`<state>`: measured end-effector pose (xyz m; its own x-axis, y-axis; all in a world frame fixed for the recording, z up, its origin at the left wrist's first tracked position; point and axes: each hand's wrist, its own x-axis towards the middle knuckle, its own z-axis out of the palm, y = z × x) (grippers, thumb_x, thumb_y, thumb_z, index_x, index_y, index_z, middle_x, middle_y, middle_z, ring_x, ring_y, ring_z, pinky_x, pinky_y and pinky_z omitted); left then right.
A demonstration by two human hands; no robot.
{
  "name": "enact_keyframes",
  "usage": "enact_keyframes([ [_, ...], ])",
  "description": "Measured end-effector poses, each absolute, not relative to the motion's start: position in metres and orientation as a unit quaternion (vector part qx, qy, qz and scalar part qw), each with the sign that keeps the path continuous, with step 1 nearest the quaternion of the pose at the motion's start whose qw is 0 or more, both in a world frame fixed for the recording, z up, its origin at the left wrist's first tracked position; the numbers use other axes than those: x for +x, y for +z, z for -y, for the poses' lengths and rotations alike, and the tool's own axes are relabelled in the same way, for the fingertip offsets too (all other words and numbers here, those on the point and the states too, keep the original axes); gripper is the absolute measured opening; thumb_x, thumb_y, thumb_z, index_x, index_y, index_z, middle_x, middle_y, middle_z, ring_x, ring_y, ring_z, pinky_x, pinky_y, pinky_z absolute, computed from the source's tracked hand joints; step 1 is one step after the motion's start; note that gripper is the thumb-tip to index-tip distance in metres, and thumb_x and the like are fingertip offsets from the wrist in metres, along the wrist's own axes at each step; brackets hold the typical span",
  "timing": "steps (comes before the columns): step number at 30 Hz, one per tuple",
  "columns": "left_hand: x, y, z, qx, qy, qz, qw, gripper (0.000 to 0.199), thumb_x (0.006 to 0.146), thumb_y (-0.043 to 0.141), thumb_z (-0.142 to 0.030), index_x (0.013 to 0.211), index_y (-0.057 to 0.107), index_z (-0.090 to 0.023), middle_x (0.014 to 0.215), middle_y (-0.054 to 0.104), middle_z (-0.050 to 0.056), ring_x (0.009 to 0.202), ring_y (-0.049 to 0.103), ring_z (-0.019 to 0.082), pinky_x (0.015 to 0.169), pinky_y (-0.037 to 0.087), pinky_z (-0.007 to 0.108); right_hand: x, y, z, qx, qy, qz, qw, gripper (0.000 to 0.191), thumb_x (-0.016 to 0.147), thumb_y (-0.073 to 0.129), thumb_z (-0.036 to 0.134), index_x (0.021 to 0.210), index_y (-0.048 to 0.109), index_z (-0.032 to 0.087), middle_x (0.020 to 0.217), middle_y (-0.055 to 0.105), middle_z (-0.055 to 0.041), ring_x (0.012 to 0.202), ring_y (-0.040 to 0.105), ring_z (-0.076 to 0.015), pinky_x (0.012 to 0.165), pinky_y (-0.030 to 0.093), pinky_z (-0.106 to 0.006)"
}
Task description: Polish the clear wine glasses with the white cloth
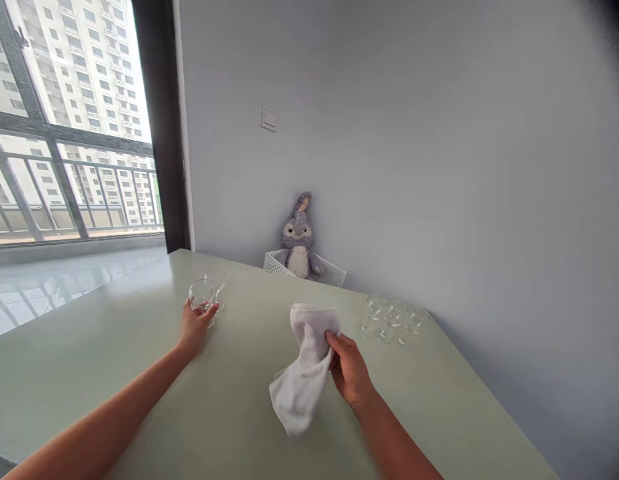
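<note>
At the left, my left hand [195, 328] has its fingers around the bowl of a clear stemmed glass [202, 291]. A second clear glass [218, 283] stands just behind it. My right hand [348, 365] pinches a white cloth [309, 373] near its upper right corner, and the cloth hangs down over the middle of the table. To the right of the cloth, several clear stemmed glasses [392, 313] stand close together near the table's far right edge.
The pale green table [239, 400] meets a grey wall behind and to the right. Beyond its far edge, a grey plush toy [298, 243] sits in a white perforated basket [333, 272]. A window is at the left.
</note>
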<state>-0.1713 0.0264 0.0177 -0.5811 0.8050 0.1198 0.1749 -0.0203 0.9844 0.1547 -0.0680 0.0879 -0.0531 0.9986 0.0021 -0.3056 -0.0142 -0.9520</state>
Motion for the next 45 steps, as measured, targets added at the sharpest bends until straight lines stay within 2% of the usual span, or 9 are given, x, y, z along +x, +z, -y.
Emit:
enact_keyframes([
  [8, -0.133, 0.032, -0.006, 0.466, 0.581, -0.632, 0.212, 0.066, 0.068, 0.057, -0.053, 0.120, 0.035, -0.020, 0.079, 0.052, -0.001, 0.063, 0.053, 0.014, 0.058, 0.043, 0.028, 0.167, 0.111, 0.065, -0.497, 0.516, 0.380, 0.586, 0.031, 0.072, 0.057, 0.047, 0.070, 0.060, 0.016, 0.054, 0.056, 0.0000, 0.049, 0.050, -0.0162, 0.046, 0.038, -0.027],
  [17, -0.028, 0.038, 0.016, 0.724, 0.420, -0.543, 0.062, 0.062, 0.076, 0.053, -0.041, 0.129, 0.029, -0.020, 0.091, 0.056, 0.004, 0.083, 0.054, 0.020, 0.081, 0.040, 0.039, 0.143, 0.116, 0.075, -0.477, 0.431, 0.411, 0.647, 0.029, 0.077, 0.053, 0.047, 0.091, 0.053, 0.021, 0.071, 0.059, 0.0005, 0.061, 0.054, -0.0146, 0.051, 0.043, -0.024],
  [20, -0.016, 0.027, 0.020, 0.757, 0.406, -0.510, 0.045, 0.056, 0.079, 0.049, -0.031, 0.130, 0.028, -0.022, 0.097, 0.057, 0.006, 0.088, 0.054, 0.020, 0.084, 0.038, 0.039, 0.135, 0.098, 0.073, -0.439, 0.485, 0.496, 0.572, 0.037, 0.081, 0.046, 0.052, 0.095, 0.054, 0.019, 0.071, 0.057, -0.0018, 0.056, 0.052, -0.0133, 0.048, 0.044, -0.024],
  [25, -0.018, 0.012, 0.021, 0.782, 0.389, -0.486, 0.028, 0.055, 0.081, 0.047, -0.029, 0.132, 0.026, -0.023, 0.100, 0.057, 0.007, 0.089, 0.053, 0.021, 0.083, 0.038, 0.038, 0.135, 0.075, 0.072, -0.416, 0.481, 0.619, 0.461, 0.043, 0.083, 0.040, 0.053, 0.106, 0.057, 0.021, 0.104, 0.054, -0.0079, 0.060, 0.056, -0.0129, 0.042, 0.045, -0.023],
  [31, -0.022, 0.020, 0.024, 0.854, 0.354, -0.381, -0.007, 0.051, 0.082, 0.047, -0.039, 0.128, 0.038, -0.019, 0.096, 0.059, 0.011, 0.086, 0.054, 0.023, 0.080, 0.040, 0.039, 0.138, 0.060, 0.067, -0.406, 0.559, 0.625, 0.362, 0.036, 0.080, 0.049, 0.049, 0.096, 0.062, 0.019, 0.065, 0.061, -0.0017, 0.051, 0.059, -0.0146, 0.047, 0.048, -0.026],
  [36, -0.026, 0.037, 0.024, 0.855, 0.338, -0.392, -0.024, 0.043, 0.083, 0.048, -0.026, 0.126, 0.043, -0.029, 0.106, 0.060, 0.007, 0.108, 0.049, 0.023, 0.101, 0.023, 0.047, 0.139, 0.050, 0.056, -0.421, 0.663, 0.435, 0.441, 0.041, 0.074, 0.056, 0.053, 0.087, 0.058, 0.015, 0.049, 0.057, 0.0007, 0.042, 0.057, -0.0146, 0.041, 0.045, -0.024],
  [38, -0.029, 0.043, 0.022, 0.852, 0.342, -0.397, -0.001, 0.040, 0.084, 0.048, -0.025, 0.123, 0.046, -0.032, 0.105, 0.061, 0.005, 0.107, 0.050, 0.022, 0.102, 0.022, 0.045, 0.140, 0.053, 0.054, -0.408, 0.688, 0.377, 0.466, 0.040, 0.073, 0.057, 0.053, 0.084, 0.057, 0.015, 0.051, 0.057, 0.0015, 0.041, 0.056, -0.0126, 0.041, 0.044, -0.023],
  [41, -0.034, 0.050, 0.019, 0.845, 0.341, -0.400, 0.099, 0.041, 0.078, 0.055, -0.041, 0.117, 0.053, -0.030, 0.084, 0.065, 0.005, 0.083, 0.058, 0.020, 0.087, 0.037, 0.038, 0.146, 0.070, 0.059, -0.397, 0.660, 0.475, 0.425, 0.033, 0.073, 0.060, 0.045, 0.087, 0.059, 0.015, 0.054, 0.058, 0.0018, 0.046, 0.057, -0.0137, 0.047, 0.047, -0.025],
  [45, -0.037, 0.057, 0.023, 0.791, 0.246, -0.328, 0.453, 0.051, 0.071, 0.047, -0.065, 0.086, 0.062, -0.019, 0.062, 0.058, 0.001, 0.051, 0.049, 0.011, 0.051, 0.039, 0.022, 0.165, 0.108, 0.071, -0.386, 0.568, 0.664, 0.297, 0.015, 0.071, 0.062, 0.031, 0.079, 0.065, 0.018, 0.059, 0.058, 0.0026, 0.054, 0.056, -0.0140, 0.052, 0.044, -0.024],
])
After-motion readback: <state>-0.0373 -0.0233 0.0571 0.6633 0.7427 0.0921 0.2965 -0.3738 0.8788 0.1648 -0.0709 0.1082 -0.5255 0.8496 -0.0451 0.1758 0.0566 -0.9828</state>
